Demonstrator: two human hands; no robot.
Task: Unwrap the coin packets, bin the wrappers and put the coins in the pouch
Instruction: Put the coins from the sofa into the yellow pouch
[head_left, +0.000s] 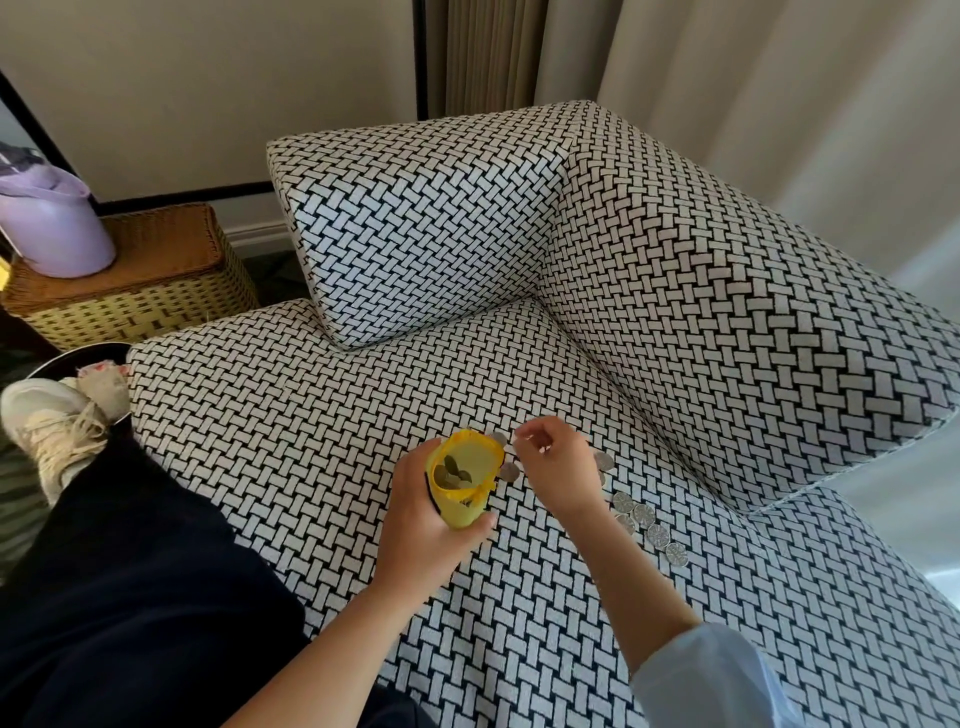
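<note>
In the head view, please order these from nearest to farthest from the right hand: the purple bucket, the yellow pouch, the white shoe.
1. The yellow pouch, just left of the right hand, held by the left hand.
2. The white shoe, at the far left.
3. The purple bucket, back left, on the wicker basket.

hands: left hand (415, 514) and right hand (556, 457), both bare
right sleeve (711, 675): pale blue, thin loose cloth, hem on the forearm
left forearm (311, 649): bare to frame edge
trousers (130, 571): dark navy to black, plain, loose
shoe (47, 415): off-white trainer, cream laces, rounded toe; which foot unclear
</note>
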